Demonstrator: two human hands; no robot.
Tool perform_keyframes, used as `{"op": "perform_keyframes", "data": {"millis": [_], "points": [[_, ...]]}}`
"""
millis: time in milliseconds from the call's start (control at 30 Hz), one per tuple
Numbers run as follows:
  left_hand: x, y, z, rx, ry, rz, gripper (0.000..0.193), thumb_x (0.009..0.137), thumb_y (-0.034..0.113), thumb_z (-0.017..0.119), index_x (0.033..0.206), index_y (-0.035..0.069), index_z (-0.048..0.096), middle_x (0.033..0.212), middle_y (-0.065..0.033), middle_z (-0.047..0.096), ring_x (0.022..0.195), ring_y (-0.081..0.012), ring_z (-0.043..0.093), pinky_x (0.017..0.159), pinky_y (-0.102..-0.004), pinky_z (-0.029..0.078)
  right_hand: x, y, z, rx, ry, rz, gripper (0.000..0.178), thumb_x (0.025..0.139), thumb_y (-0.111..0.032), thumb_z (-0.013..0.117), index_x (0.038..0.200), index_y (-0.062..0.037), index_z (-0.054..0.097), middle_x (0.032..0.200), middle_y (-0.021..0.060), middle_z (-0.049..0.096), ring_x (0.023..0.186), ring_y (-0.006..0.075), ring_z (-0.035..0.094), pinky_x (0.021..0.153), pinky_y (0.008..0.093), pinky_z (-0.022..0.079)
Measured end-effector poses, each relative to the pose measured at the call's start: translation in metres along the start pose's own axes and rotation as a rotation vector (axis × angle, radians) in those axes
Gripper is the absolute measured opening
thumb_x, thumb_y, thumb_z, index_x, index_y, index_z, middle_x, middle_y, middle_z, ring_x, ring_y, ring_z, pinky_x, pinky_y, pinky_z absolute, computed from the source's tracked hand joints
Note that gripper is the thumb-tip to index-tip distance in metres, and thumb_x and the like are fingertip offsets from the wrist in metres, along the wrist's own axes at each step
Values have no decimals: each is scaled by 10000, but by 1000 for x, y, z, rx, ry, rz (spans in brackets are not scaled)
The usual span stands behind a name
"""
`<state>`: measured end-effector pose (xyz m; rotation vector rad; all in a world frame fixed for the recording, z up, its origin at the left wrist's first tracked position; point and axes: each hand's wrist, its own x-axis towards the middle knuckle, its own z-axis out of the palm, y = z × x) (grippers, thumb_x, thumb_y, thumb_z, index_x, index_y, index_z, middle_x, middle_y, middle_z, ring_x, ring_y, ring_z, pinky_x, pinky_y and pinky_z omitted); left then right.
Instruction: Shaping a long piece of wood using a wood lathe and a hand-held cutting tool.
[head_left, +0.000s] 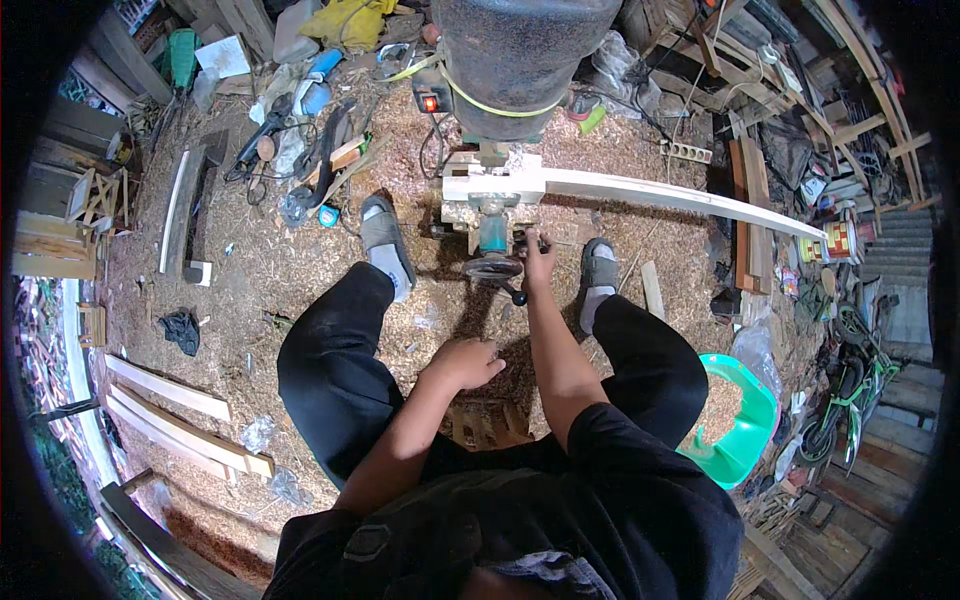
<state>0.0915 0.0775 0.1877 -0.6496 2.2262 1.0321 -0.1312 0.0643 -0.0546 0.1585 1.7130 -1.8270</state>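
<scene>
In front of me stands a drilling or mortising machine with a large dark, rounded housing (pixel 530 60). A long pale wooden beam (pixel 660 190) lies clamped in its vise (pixel 492 212) and stretches far to the right. Below the vise sits a round handwheel (pixel 493 268) with a black-knobbed crank (pixel 518 298). My right hand (pixel 541 262) reaches up to the vise's right side, its fingers closed around a small dark handle partly hidden by them. My left hand (pixel 468 365) hangs empty between my knees, loosely open, apart from the machine.
A red-lit switch (pixel 430 103) is on the machine. The beam's far end meets a striped round container (pixel 835 242). Wood shavings cover the floor. Beside my right leg is a green plastic chair (pixel 745 420); planks (pixel 170 388) lie left, and a green motorbike (pixel 850 385) stands right.
</scene>
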Motion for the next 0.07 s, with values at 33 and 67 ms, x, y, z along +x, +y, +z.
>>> {"op": "perform_keyframes", "data": {"millis": [33,67], "points": [[4,5,-1,6,3,21,465,970,421,527,1175,15,622,1162,-239,672,1098,-407,639,953,-504,491,23,12,-20,131,-133,100,510,997,-519,534,1218,-60,502,872,89,643,705,215,654,588,359,561],[11,14,-3,14,1,63,465,970,421,527,1175,15,622,1162,-239,672,1098,-407,639,953,-504,491,58,21,-53,258,-254,180,572,991,-476,577,1356,-67,415,966,112,663,757,199,688,613,354,596]]}}
